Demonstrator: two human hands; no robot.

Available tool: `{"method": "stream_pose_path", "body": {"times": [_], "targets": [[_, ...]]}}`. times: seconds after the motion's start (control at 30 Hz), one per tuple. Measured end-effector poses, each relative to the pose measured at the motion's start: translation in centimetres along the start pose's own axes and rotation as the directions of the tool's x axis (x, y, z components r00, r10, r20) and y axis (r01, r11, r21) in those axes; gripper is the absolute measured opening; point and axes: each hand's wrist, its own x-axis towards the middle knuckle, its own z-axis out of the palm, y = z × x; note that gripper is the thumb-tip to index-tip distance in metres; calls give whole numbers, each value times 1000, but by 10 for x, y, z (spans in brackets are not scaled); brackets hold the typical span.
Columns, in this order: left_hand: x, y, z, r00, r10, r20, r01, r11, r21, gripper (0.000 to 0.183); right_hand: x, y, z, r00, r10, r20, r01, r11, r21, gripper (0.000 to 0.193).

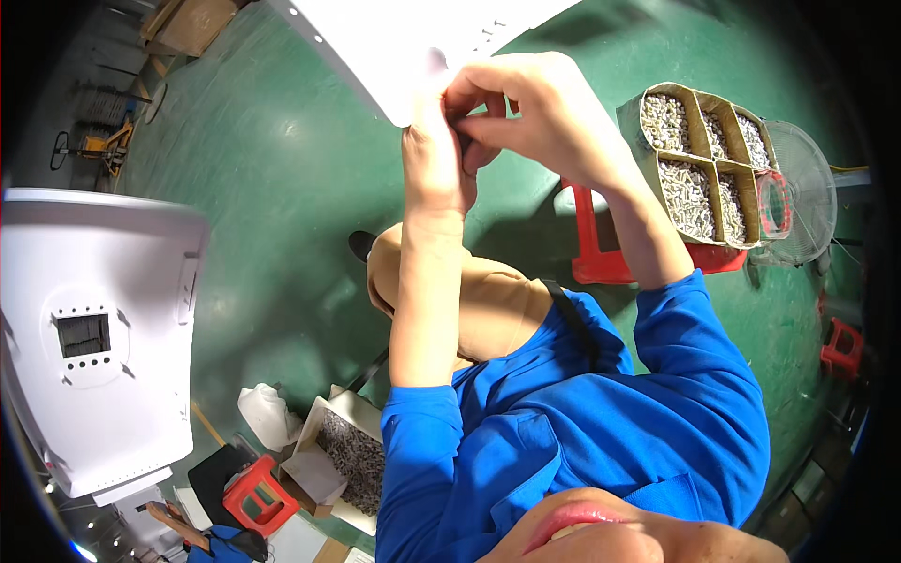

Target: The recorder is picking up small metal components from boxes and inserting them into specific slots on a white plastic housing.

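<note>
At the top middle, my left hand [434,155] is up against the lower corner of a white panel [375,47] with small holes along its edge. Its fingers look curled inward, partly washed out by glare and partly behind the other hand. My right hand [540,108] reaches over from the right and meets the left one. Thumb and fingers of the right hand are bent together in a pinch. Whatever lies between the two hands is too small and shadowed to make out.
A divided bin [709,159] of metal fasteners stands on a red stool [601,253] at right, beside a fan [802,192]. A large white shell [141,272] fills the left. Lower left are a box of small parts [352,460], another red stool [261,497] and a person [221,544].
</note>
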Motion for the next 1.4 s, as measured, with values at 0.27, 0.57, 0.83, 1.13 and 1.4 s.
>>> {"method": "stream_pose_path", "body": {"times": [0.27, 0.57, 0.83, 1.13, 1.4], "targets": [[4, 1, 2, 998, -26, 54, 31, 994, -103, 41, -3, 7, -18, 992, -71, -107, 86, 987, 136, 15], [17, 4, 25, 998, -31, 51, 40, 980, -194, 44, 3, 26, -47, 905, 53, -422, -87, 994, -63, 11], [21, 3, 40, 995, -20, 99, 38, 984, -176, 43, 3, 38, -52, 872, 38, -488, -22, 999, 38, 11], [27, 1, 47, 990, -14, 139, 31, 992, -121, 48, 2, 31, -60, 863, 17, -505, -64, 995, -77, 12], [30, 4, 54, 984, -26, 175, 44, 994, -102, 48, 7, 31, -61, 843, -85, -532, -47, 972, -230, 15]]}}
